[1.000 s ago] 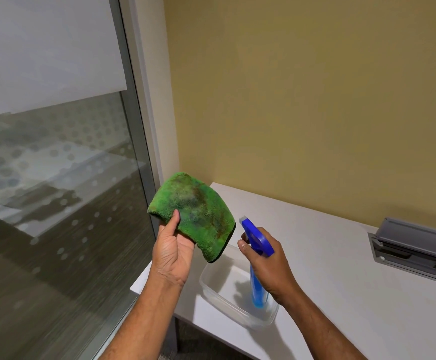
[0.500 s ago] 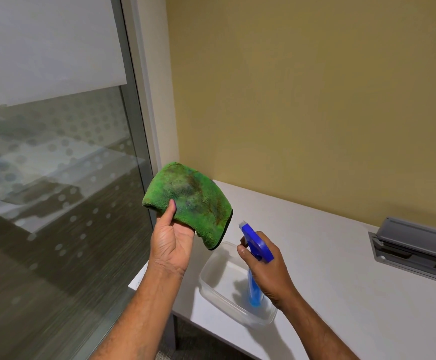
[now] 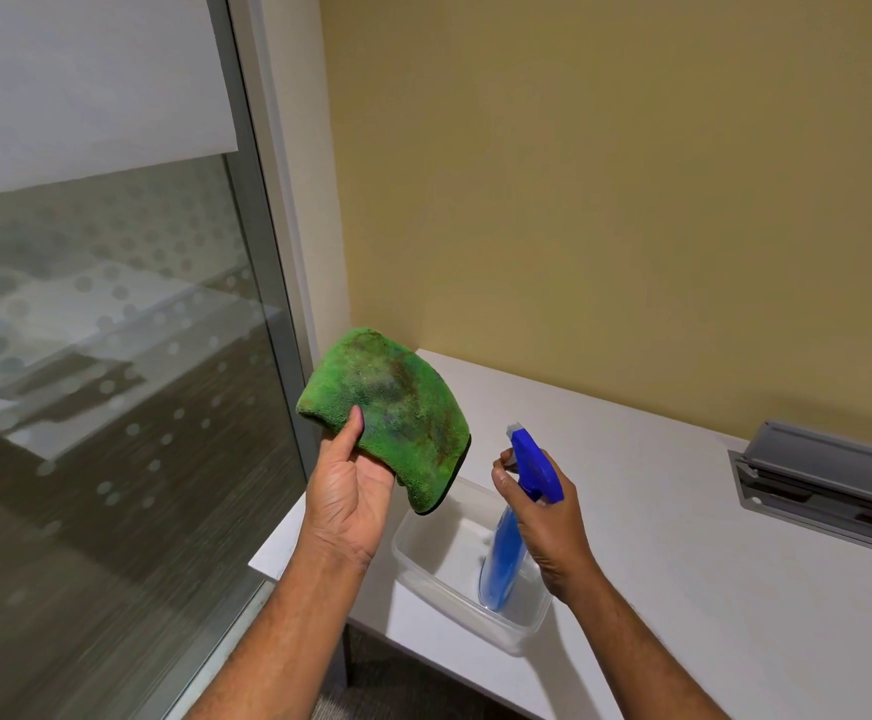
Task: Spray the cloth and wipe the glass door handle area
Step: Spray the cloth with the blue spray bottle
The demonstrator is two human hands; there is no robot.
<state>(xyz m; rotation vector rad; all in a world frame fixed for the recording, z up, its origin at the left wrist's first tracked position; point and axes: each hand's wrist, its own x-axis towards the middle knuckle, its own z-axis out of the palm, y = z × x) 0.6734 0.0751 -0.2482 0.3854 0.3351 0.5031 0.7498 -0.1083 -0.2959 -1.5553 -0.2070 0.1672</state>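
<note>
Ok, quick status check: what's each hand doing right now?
Left hand holds green cloth up. Right hand grips blue spray bottle, nozzle toward cloth. Nothing between them.

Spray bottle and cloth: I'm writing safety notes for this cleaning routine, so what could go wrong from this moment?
The spray bottle, held in the right hand, points its nozzle toward the green cloth, but the cloth covers little area, so mist could overshoot onto the glass door or the left hand. The cloth already looks stained brown, so it might smear the glass. The clear container sits near the table edge and could be knocked off.
</note>
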